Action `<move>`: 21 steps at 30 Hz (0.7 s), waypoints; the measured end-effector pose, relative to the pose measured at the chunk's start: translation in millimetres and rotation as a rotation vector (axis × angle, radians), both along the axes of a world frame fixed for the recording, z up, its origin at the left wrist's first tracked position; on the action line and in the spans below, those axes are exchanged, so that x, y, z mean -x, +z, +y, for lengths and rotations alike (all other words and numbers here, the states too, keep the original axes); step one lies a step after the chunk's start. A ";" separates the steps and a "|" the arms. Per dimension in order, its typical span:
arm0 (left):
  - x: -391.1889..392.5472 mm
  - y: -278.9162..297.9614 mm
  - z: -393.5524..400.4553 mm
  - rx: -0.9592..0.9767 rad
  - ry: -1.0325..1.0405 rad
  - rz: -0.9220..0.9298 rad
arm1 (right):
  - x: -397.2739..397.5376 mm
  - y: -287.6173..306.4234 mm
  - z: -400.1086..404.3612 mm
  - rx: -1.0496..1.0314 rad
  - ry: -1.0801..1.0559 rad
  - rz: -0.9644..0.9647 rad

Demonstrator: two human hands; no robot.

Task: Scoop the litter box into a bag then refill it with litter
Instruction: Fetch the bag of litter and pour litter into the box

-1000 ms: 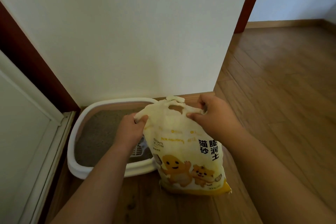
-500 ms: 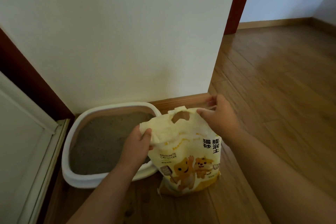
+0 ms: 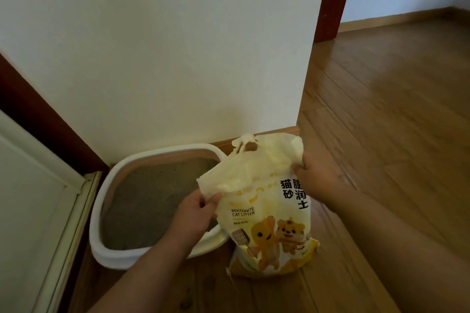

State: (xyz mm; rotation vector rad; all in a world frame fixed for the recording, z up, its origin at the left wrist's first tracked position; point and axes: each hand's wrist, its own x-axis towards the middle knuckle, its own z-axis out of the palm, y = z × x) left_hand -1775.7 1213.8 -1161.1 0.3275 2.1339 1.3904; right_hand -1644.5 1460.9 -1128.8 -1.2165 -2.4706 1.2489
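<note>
A yellow bag of bentonite cat litter (image 3: 272, 231) stands upright on the wooden floor, right beside the litter box. My left hand (image 3: 195, 213) pinches the left corner of the bag's crumpled top. My right hand (image 3: 315, 178) grips the right side of the top. The white litter box (image 3: 106, 249) sits against the wall with grey litter (image 3: 150, 198) inside; my left forearm crosses its near rim. The bag hides the box's right end.
A white wall (image 3: 178, 58) rises directly behind the box. A white door frame (image 3: 50, 211) runs along the left. Wooden floor (image 3: 394, 122) stretches to the right, past a dark red door post (image 3: 333, 0).
My left hand has pulled its corner of the bag top down and to the left, and my right hand has shifted right, spreading the top wider. The camera view moved slightly.
</note>
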 end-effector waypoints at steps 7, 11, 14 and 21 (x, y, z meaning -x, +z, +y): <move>-3.3 -11.1 29.0 0.023 -0.042 0.047 | 2.8 -15.9 3.6 -0.079 0.022 0.105; -10.5 -11.3 44.3 -0.002 -0.087 0.118 | 5.3 -17.1 14.0 -0.080 0.043 0.034; -16.0 -3.0 56.5 -0.047 -0.104 0.174 | 8.1 -11.4 26.3 -0.032 0.058 -0.015; 6.3 21.4 92.9 -0.170 -0.056 0.178 | 16.5 25.7 58.2 -0.244 -0.067 -0.057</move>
